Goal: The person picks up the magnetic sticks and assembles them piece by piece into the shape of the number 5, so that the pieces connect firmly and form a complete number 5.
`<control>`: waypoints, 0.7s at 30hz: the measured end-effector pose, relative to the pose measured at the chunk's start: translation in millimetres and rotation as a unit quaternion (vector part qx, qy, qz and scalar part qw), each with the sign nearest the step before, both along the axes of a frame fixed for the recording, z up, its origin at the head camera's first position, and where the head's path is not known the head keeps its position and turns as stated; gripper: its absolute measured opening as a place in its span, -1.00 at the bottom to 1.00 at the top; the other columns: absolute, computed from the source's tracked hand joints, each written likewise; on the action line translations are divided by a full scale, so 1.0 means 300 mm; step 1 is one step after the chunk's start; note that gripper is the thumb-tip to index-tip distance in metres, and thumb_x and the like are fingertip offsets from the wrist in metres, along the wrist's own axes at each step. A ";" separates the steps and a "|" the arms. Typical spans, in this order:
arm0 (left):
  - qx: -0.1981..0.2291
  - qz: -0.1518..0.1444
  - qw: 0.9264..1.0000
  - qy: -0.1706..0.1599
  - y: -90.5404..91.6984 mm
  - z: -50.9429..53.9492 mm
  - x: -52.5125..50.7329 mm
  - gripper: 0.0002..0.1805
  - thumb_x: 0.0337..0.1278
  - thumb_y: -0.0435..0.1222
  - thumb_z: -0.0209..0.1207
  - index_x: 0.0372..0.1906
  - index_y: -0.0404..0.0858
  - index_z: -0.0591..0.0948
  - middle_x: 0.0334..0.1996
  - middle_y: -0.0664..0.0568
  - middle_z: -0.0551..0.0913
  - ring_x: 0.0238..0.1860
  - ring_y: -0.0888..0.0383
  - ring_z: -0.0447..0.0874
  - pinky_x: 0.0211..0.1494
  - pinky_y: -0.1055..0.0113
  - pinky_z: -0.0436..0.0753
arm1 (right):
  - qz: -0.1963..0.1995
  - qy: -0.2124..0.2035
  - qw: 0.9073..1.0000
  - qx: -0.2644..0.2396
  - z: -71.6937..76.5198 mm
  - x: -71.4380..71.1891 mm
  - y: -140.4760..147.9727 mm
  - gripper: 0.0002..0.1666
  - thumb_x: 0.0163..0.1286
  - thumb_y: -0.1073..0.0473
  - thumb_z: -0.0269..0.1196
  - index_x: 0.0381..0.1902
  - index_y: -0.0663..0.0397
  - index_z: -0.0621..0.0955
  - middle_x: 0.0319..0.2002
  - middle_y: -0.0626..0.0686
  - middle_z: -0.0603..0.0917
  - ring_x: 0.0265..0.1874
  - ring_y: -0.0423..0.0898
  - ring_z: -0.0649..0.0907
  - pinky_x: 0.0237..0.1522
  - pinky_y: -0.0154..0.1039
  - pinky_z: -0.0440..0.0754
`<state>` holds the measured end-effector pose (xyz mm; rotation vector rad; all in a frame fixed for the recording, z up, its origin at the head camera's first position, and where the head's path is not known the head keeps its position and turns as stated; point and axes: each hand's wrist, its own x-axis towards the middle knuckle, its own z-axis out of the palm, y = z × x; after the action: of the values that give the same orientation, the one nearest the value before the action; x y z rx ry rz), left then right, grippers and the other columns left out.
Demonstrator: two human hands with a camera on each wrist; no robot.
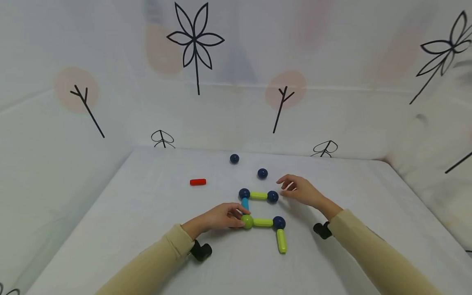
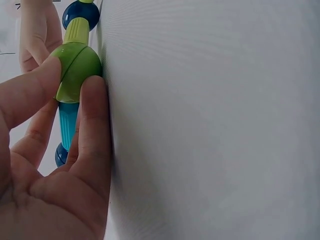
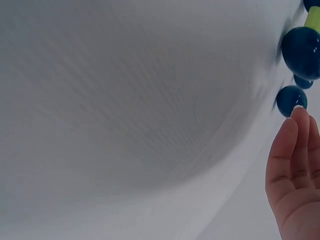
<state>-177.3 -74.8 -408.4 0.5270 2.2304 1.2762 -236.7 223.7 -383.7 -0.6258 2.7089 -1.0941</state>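
My left hand (image 1: 225,216) pinches a green ball (image 2: 77,67) between thumb and fingers. A light blue rod (image 1: 245,203) joins that ball to a dark blue ball (image 1: 244,193), from which a yellow-green rod (image 1: 259,196) runs to another dark blue ball (image 1: 273,196). From the green ball, a second yellow-green rod (image 1: 263,222) leads to a dark blue ball (image 1: 279,223) with one more yellow-green rod (image 1: 282,241) pointing toward me. Holding nothing, my right hand (image 1: 300,190) hovers with loosely bent fingers just right of the upper-right ball.
Two loose dark blue balls (image 1: 262,173) lie farther back on the white cloth (image 1: 166,172). A red rod (image 1: 198,182) rests to the left. Behind the table, a white patterned sheet (image 1: 236,114) hangs upright.
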 end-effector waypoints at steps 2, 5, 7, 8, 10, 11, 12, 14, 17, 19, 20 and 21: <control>0.000 0.001 1.000 -0.001 0.000 0.001 0.000 -0.65 0.28 -0.30 0.29 0.16 -0.14 0.64 -0.06 0.01 0.64 -0.11 0.15 0.61 0.00 0.25 0.61 | -0.006 -0.001 1.000 0.005 0.000 -0.015 -0.002 -0.64 0.35 0.33 0.30 0.09 0.30 0.57 -0.13 0.17 0.63 -0.14 0.07 0.61 -0.18 -0.12 0.59; -0.002 0.002 1.000 -0.002 -0.001 0.002 0.001 -0.65 0.28 -0.30 0.29 0.16 -0.13 0.64 -0.06 0.02 0.63 -0.12 0.16 0.61 -0.01 0.26 0.61 | -0.012 -0.004 1.000 0.014 -0.002 -0.036 -0.007 -0.63 0.36 0.33 0.29 0.11 0.28 0.57 -0.09 0.21 0.62 -0.11 0.10 0.61 -0.16 -0.10 0.60; -0.004 0.004 1.000 -0.004 -0.002 0.002 0.001 -0.65 0.28 -0.30 0.29 0.16 -0.12 0.64 -0.06 0.02 0.63 -0.13 0.16 0.60 -0.02 0.26 0.61 | -0.014 -0.006 1.000 0.018 -0.003 -0.048 -0.011 -0.63 0.36 0.33 0.28 0.12 0.26 0.57 -0.07 0.22 0.62 -0.09 0.11 0.61 -0.15 -0.10 0.60; -0.005 0.004 1.000 -0.005 -0.003 0.001 0.001 -0.65 0.28 -0.30 0.29 0.16 -0.12 0.64 -0.06 0.02 0.63 -0.13 0.16 0.60 -0.02 0.26 0.61 | -0.013 -0.006 1.000 0.018 -0.005 -0.053 -0.014 -0.63 0.37 0.33 0.28 0.12 0.26 0.57 -0.06 0.22 0.62 -0.09 0.11 0.61 -0.15 -0.10 0.60; -0.006 0.005 1.000 -0.006 -0.004 0.001 0.001 -0.65 0.29 -0.29 0.29 0.16 -0.12 0.64 -0.06 0.02 0.63 -0.14 0.15 0.60 -0.03 0.26 0.60 | -0.008 -0.005 1.000 0.018 -0.006 -0.064 -0.021 -0.63 0.36 0.35 0.27 0.12 0.26 0.56 -0.06 0.23 0.61 -0.10 0.11 0.61 -0.15 -0.09 0.60; -0.007 0.005 1.000 -0.007 -0.005 0.001 0.001 -0.64 0.29 -0.29 0.29 0.16 -0.13 0.64 -0.06 0.02 0.63 -0.14 0.15 0.60 -0.03 0.27 0.60 | -0.004 -0.006 1.000 0.015 -0.007 -0.070 -0.026 -0.62 0.36 0.36 0.26 0.13 0.26 0.56 -0.06 0.24 0.61 -0.11 0.11 0.61 -0.15 -0.09 0.60; -0.008 0.006 1.000 -0.006 -0.005 0.001 0.001 -0.64 0.29 -0.29 0.29 0.16 -0.13 0.64 -0.06 0.02 0.63 -0.14 0.15 0.60 -0.03 0.27 0.61 | -0.001 -0.008 1.000 0.014 -0.007 -0.074 -0.030 -0.62 0.36 0.37 0.26 0.13 0.26 0.56 -0.06 0.25 0.60 -0.12 0.11 0.61 -0.15 -0.09 0.60; -0.008 0.007 1.000 -0.008 -0.007 0.000 0.000 -0.64 0.29 -0.28 0.29 0.17 -0.12 0.64 -0.06 0.02 0.63 -0.14 0.15 0.59 -0.03 0.27 0.61 | 0.007 -0.015 1.000 0.013 -0.007 -0.084 -0.039 -0.60 0.37 0.37 0.25 0.16 0.27 0.54 -0.05 0.26 0.60 -0.13 0.11 0.62 -0.14 -0.08 0.60; -0.006 0.005 1.000 -0.005 -0.009 0.002 0.002 -0.64 0.29 -0.28 0.29 0.17 -0.13 0.63 -0.06 0.02 0.63 -0.12 0.15 0.60 -0.02 0.26 0.61 | 0.011 -0.036 0.999 0.016 -0.008 -0.095 -0.049 -0.55 0.39 0.37 0.22 0.23 0.25 0.49 -0.02 0.28 0.58 -0.10 0.13 0.62 -0.13 -0.06 0.62; -0.004 0.003 1.000 -0.006 -0.008 0.003 0.003 -0.63 0.29 -0.29 0.29 0.18 -0.13 0.63 -0.06 0.02 0.63 -0.11 0.14 0.60 -0.01 0.26 0.61 | 0.016 -0.047 0.999 0.022 -0.007 -0.098 -0.053 -0.51 0.40 0.37 0.20 0.28 0.23 0.44 0.00 0.30 0.57 -0.06 0.18 0.62 -0.11 -0.03 0.63; -0.002 0.002 1.000 -0.006 -0.007 0.005 0.004 -0.63 0.29 -0.29 0.29 0.18 -0.14 0.63 -0.06 0.02 0.63 -0.11 0.14 0.60 0.00 0.25 0.61 | 0.019 -0.053 0.998 0.025 -0.006 -0.099 -0.054 -0.48 0.41 0.38 0.18 0.31 0.23 0.42 0.02 0.32 0.56 -0.04 0.20 0.61 -0.10 -0.02 0.63; -0.002 0.001 1.000 -0.006 -0.006 0.005 0.005 -0.63 0.29 -0.29 0.28 0.18 -0.14 0.62 -0.05 0.02 0.64 -0.10 0.14 0.60 0.00 0.25 0.61 | 0.022 -0.057 0.998 0.028 -0.005 -0.099 -0.055 -0.46 0.41 0.38 0.17 0.33 0.22 0.39 0.03 0.33 0.55 -0.03 0.22 0.61 -0.09 0.00 0.63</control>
<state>-175.9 -76.5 -406.9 0.5152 2.2245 1.2720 -266.5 207.1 -385.1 -0.5917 2.6064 -1.0080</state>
